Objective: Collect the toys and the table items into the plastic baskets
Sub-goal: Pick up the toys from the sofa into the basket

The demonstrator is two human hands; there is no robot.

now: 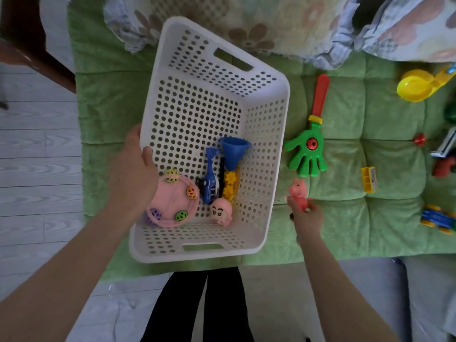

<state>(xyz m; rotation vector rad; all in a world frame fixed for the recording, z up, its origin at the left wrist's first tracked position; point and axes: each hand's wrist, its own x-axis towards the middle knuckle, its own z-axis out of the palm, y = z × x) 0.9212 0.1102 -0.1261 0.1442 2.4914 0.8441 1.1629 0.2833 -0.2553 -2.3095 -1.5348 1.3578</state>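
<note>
A white perforated plastic basket (261, 154) is tilted over the green sofa cushion. My left hand (134, 169) grips its left rim, thumb inside. Inside lie a pink tambourine (170, 201), a blue toy helicopter (209, 183), a blue funnel toy with yellow gears (233, 154) and a small cartoon doll head (221, 211). Just right of the basket, my right hand (306, 215) pinches a pink pig figure (299, 191) above the cushion. A green hand clapper with a red handle (308, 149) lies further right.
On the green cushion (345, 218) to the right lie a yellow block (369, 179), a yellow scoop (417, 86), a red knob (419, 139), a blue and yellow vehicle (438, 218) and other toys at the edge. Floral pillows (271, 23) lie behind. Pale floor is on the left.
</note>
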